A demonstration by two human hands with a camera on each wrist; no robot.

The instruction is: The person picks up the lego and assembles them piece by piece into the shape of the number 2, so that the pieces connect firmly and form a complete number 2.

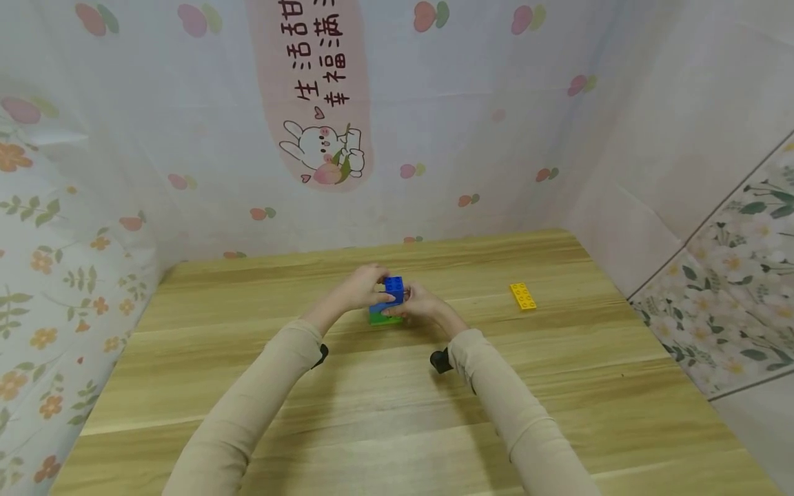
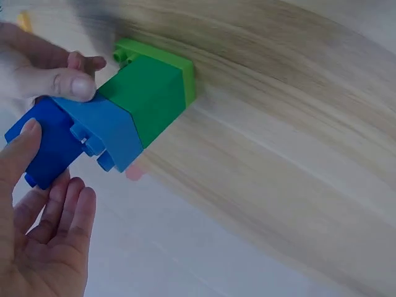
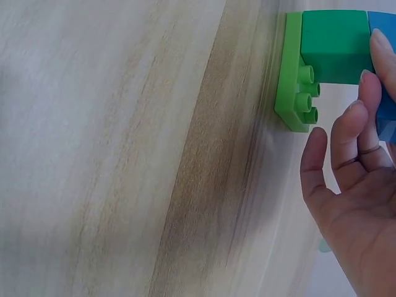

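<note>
A stack of toy building bricks stands on the table in front of me. At its foot lies a light green plate brick (image 3: pixel 289 80), studs showing at one end. On that sits a green brick (image 2: pixel 151 99), then a sloped lighter blue brick (image 2: pixel 108 120) and a dark blue brick (image 1: pixel 393 291) on top. My left hand (image 1: pixel 362 288) grips the dark blue brick, its thumb on the near side and fingers behind. My right hand (image 1: pixel 424 303) holds the lighter blue brick, with its thumb against the side; some of its fingers are hidden in the head view.
A yellow plate brick (image 1: pixel 523 296) lies flat to the right on the wooden table (image 1: pixel 384 413). A patterned curtain (image 1: pixel 434 138) hangs behind the table's far edge, with more printed cloth at both sides.
</note>
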